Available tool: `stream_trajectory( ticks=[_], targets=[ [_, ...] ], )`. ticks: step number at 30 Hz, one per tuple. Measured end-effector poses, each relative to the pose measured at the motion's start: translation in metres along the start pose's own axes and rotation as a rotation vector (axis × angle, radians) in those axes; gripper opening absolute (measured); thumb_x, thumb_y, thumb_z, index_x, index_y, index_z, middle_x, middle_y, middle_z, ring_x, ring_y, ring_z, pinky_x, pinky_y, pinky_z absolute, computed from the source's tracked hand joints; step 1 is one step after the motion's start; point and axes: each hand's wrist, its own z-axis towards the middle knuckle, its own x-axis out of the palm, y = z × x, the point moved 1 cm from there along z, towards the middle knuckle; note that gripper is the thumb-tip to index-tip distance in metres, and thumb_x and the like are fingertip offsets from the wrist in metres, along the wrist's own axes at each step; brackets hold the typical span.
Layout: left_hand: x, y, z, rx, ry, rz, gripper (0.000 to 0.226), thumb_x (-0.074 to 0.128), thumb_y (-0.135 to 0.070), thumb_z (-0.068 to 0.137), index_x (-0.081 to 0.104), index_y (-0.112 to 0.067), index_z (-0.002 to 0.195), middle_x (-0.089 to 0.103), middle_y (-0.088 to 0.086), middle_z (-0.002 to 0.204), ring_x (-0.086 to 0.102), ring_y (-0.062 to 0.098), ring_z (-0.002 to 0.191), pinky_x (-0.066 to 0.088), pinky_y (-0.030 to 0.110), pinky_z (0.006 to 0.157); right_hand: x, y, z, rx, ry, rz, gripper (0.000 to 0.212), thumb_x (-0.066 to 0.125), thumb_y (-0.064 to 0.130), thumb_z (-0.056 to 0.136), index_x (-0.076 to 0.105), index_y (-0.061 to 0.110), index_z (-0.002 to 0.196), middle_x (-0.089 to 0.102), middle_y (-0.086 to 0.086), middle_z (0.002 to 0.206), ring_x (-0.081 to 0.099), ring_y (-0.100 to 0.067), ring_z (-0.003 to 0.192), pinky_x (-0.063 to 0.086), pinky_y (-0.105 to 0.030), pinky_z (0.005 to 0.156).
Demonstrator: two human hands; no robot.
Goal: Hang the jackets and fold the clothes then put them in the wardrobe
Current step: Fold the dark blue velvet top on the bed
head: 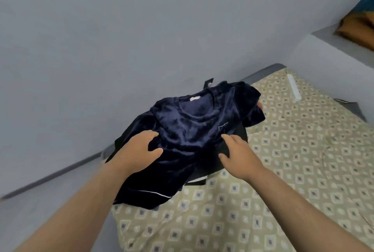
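A dark navy velvet top (194, 122) with thin white piping lies crumpled on the bed's near-left corner, its neckline facing up. A black garment (234, 150) shows beneath it on the right. My left hand (139, 148) grips a fold of the navy fabric at its lower left, thumb and fingers curled into the cloth. My right hand (238, 154) rests on the right side of the pile, fingers bent over the black cloth's edge; whether it pinches anything is unclear.
The bed (293, 170) carries a beige sheet with a diamond pattern. A grey wall (101, 49) runs along its left side. An orange pillow (356, 26) sits on a ledge at the upper right. A white tube-like thing (293, 87) lies near the bed's far edge.
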Motion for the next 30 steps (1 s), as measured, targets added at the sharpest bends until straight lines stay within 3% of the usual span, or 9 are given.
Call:
stream_trajectory(
  ticks=[4, 8, 11, 14, 18, 21, 24, 27, 30],
  targets=[
    [0.042, 0.010, 0.076, -0.027, 0.012, 0.016, 0.069, 0.058, -0.047, 0.094, 0.030, -0.026, 0.154, 0.019, -0.006, 0.163, 0.014, 0.011, 0.151, 0.021, 0.034, 0.121, 0.056, -0.029, 0.083, -0.114, 0.070, -0.025, 0.065, 0.053, 0.037, 0.099, 0.025, 0.022, 0.156, 0.020, -0.005, 0.163, 0.021, -0.024, 0.149, 0.031, -0.039, 0.118],
    [0.075, 0.025, 0.154, -0.045, -0.031, 0.043, 0.072, 0.058, -0.047, 0.095, 0.024, -0.027, 0.155, 0.013, -0.009, 0.165, 0.014, 0.011, 0.151, 0.020, 0.032, 0.120, 0.094, -0.057, 0.172, -0.205, -0.027, -0.065, 0.056, 0.044, 0.032, 0.104, 0.026, 0.021, 0.156, 0.015, -0.003, 0.166, 0.013, -0.021, 0.152, 0.030, -0.041, 0.117],
    [0.096, 0.037, 0.199, -0.064, -0.070, 0.067, 0.073, 0.058, -0.044, 0.096, 0.022, -0.025, 0.156, 0.009, -0.008, 0.165, 0.014, 0.014, 0.151, 0.020, 0.032, 0.119, 0.114, -0.074, 0.221, -0.173, -0.044, -0.036, 0.065, 0.045, 0.031, 0.104, 0.011, 0.028, 0.159, -0.002, -0.001, 0.167, 0.032, -0.025, 0.144, 0.042, -0.041, 0.105],
    [0.121, 0.054, 0.230, -0.085, -0.076, 0.061, 0.079, 0.058, -0.043, 0.096, 0.011, -0.027, 0.158, -0.002, -0.007, 0.166, 0.019, 0.020, 0.151, 0.023, 0.035, 0.119, 0.145, -0.099, 0.254, -0.085, 0.090, 0.026, 0.089, 0.057, 0.031, 0.098, -0.010, 0.039, 0.156, -0.018, 0.003, 0.165, 0.055, -0.027, 0.116, 0.049, -0.033, 0.085],
    [0.137, 0.060, 0.253, -0.074, -0.160, 0.096, 0.120, 0.076, -0.050, 0.078, -0.019, -0.042, 0.151, 0.001, -0.003, 0.166, 0.047, 0.027, 0.134, 0.042, 0.031, 0.101, 0.180, -0.118, 0.262, -0.013, 0.144, 0.014, 0.087, 0.062, 0.035, 0.093, 0.002, 0.039, 0.155, 0.016, -0.002, 0.155, 0.058, -0.037, 0.112, 0.047, -0.040, 0.093],
    [0.140, 0.060, 0.274, -0.059, -0.213, 0.215, 0.133, 0.081, -0.055, 0.068, -0.026, -0.048, 0.146, 0.036, 0.006, 0.149, 0.062, 0.028, 0.104, 0.050, 0.033, 0.081, 0.193, -0.126, 0.269, 0.018, 0.050, 0.059, 0.077, 0.066, 0.039, 0.090, 0.018, 0.037, 0.151, 0.031, 0.000, 0.139, 0.060, -0.038, 0.108, 0.050, -0.043, 0.089],
    [0.152, 0.067, 0.281, -0.063, -0.234, 0.238, 0.114, 0.079, -0.055, 0.070, 0.000, -0.046, 0.152, 0.054, -0.004, 0.131, 0.063, 0.023, 0.102, 0.053, 0.037, 0.078, 0.200, -0.130, 0.270, 0.009, -0.004, 0.081, 0.066, 0.068, 0.041, 0.088, 0.030, 0.033, 0.142, 0.037, 0.000, 0.133, 0.060, -0.037, 0.107, 0.051, -0.042, 0.085],
    [0.164, 0.070, 0.274, -0.029, -0.304, 0.168, 0.060, 0.071, -0.057, 0.075, 0.044, -0.041, 0.127, 0.060, -0.012, 0.116, 0.062, 0.016, 0.095, 0.049, 0.034, 0.072, 0.205, -0.132, 0.266, 0.033, -0.065, 0.076, 0.055, 0.069, 0.043, 0.088, 0.039, 0.030, 0.132, 0.040, 0.000, 0.129, 0.062, -0.037, 0.103, 0.049, -0.040, 0.080],
    [0.172, 0.070, 0.255, -0.059, -0.328, 0.090, 0.042, 0.064, -0.059, 0.073, 0.048, -0.036, 0.104, 0.056, -0.012, 0.102, 0.060, 0.014, 0.084, 0.049, 0.036, 0.070, 0.209, -0.132, 0.255, 0.061, -0.127, 0.073, 0.045, 0.068, 0.042, 0.086, 0.045, 0.026, 0.122, 0.044, -0.001, 0.123, 0.062, -0.039, 0.100, 0.046, -0.039, 0.077]
  ],
)
